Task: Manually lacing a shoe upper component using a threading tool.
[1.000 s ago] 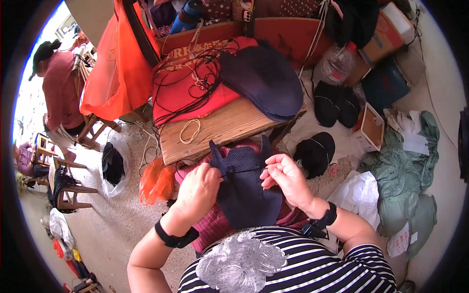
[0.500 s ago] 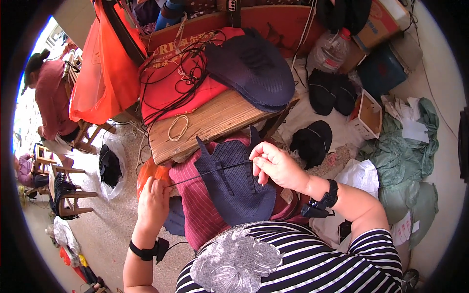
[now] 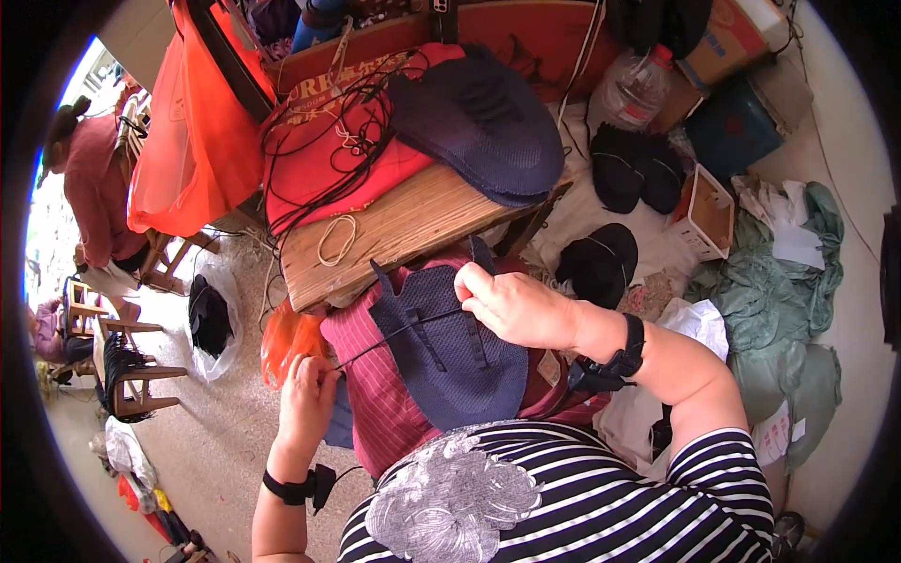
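Nearest you, below your black-and-white striped shirt (image 3: 610,488), the burgundy striped cloth (image 3: 361,399) covers your lap. The dark blue knitted piece (image 3: 465,380) lies on it, its two narrow tabs pointing toward the counter (image 3: 399,220). Your left hand (image 3: 306,396) is off the piece's left side, fingers closed on one end of a thin black cord (image 3: 399,331). The cord runs taut across the piece to your right hand (image 3: 507,305), whose fingers pinch it above the piece's right side. Beyond, the counter carries a pale looped band (image 3: 336,241), then a stack of dark blue pieces (image 3: 488,122) beside tangled black cords (image 3: 361,159) on red material (image 3: 314,192). Farther left, a person in a dusty-red top (image 3: 97,178) sits.
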A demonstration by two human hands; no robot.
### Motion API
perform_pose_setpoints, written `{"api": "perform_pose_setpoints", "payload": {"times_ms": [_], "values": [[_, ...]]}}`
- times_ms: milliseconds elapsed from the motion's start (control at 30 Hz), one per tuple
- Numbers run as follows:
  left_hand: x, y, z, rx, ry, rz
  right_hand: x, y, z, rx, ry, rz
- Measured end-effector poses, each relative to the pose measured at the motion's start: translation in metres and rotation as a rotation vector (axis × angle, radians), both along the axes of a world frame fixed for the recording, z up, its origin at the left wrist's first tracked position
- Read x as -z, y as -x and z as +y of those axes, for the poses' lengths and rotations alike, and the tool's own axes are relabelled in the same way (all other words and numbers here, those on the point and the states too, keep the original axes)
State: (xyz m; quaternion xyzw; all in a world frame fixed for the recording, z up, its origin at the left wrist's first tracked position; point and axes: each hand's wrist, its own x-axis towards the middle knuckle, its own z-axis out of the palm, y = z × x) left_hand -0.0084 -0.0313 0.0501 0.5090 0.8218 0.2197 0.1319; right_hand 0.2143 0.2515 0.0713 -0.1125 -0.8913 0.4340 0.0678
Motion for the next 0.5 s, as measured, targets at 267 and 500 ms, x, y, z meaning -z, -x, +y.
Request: {"api": "perform_pose_setpoints", "payload": {"times_ms": [267,500], "values": [[-0.042,-0.026,0.039,-0.243,-0.387,-1.029,0.005,-0.009,0.008,0.118,0.539,-0.181],[-0.049,-0.041,0.066,-0.134,-0.316,-1.351,0.017,-0.038,0.0,0.243,0.861,-0.111]]}}
